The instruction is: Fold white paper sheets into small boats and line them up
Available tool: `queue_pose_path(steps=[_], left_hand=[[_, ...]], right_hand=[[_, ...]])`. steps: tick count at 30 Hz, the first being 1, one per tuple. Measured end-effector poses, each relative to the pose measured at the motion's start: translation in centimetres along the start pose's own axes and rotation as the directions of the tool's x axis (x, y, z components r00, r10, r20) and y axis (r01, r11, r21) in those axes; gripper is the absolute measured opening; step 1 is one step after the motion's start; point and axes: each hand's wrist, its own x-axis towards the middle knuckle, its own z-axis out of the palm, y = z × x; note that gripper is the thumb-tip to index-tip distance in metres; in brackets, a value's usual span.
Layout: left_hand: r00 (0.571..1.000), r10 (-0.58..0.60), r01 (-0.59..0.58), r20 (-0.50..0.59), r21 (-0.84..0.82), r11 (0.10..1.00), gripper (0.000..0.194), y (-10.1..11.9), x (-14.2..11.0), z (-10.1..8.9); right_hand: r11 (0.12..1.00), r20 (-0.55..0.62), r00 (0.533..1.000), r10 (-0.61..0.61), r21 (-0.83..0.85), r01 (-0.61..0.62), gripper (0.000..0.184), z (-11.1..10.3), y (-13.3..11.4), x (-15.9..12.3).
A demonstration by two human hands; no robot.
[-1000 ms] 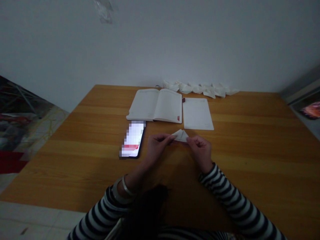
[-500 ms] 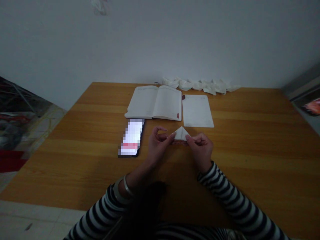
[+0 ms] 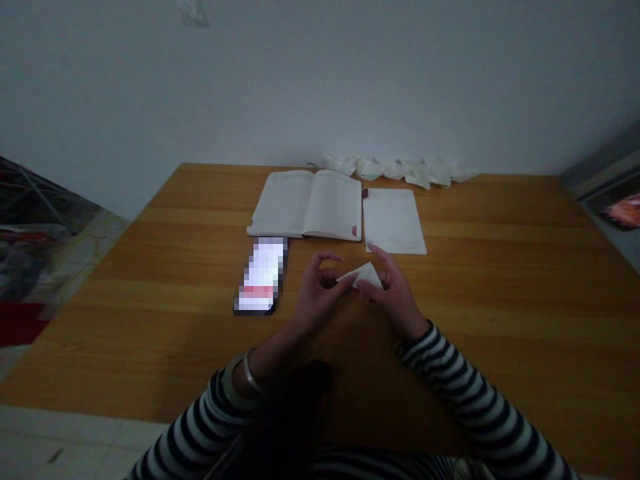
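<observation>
A small piece of folded white paper [image 3: 369, 273], with a pointed top and a crease, is held up between both hands over the table. My left hand [image 3: 320, 287] pinches its left side between thumb and fingers, the index finger curled above. On the other side, my right hand [image 3: 397, 293] grips the paper with the thumb across its front, while the index finger points up and away from it. My fingertips cover the lower edge of the paper. Just beyond the hands lies a loose white sheet [image 3: 395, 220].
An open notebook [image 3: 333, 203] lies beside the sheet on the wooden table [image 3: 500, 287]. Left of my hands is a lit phone [image 3: 261, 277], its screen pixelated. Crumpled white paper pieces [image 3: 420, 173] line the back edge against the wall [image 3: 350, 80].
The folded paper has turned and tilted between the hands. My right thumb has slid left over its front, and the right index finger has lifted off and straightened.
</observation>
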Motion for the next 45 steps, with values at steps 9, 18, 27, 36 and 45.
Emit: queue_pose_path(steps=[9,18,27,36,45], left_hand=[[0.966,-0.124,0.102,0.229,0.107,0.989,0.041,-0.4,0.7,-1.4],[0.966,0.028,-0.205,0.257,0.693,0.692,0.037,-1.2,0.1,-0.9],[0.963,0.053,-0.194,0.263,0.546,0.815,0.037,-1.4,0.5,-1.6],[0.951,-0.029,-0.121,0.307,0.459,0.880,0.040,-1.2,0.6,-0.9],[0.942,0.178,-0.315,0.285,0.565,0.762,0.044,-1.2,-0.2,-1.2]], right_hand=[[0.997,0.103,0.994,-0.034,-0.065,0.041,0.077,-0.8,0.0,-0.3],[0.965,0.040,0.998,-0.054,-0.254,0.063,0.040,-0.6,0.9,0.1],[0.988,0.248,0.961,0.121,-0.125,-0.092,0.058,-0.9,0.0,-0.1],[0.991,0.210,0.973,0.095,-0.107,-0.074,0.062,-0.3,0.9,-0.2],[0.995,0.145,0.987,0.066,-0.086,-0.054,0.064,-0.7,-0.3,-0.3]])
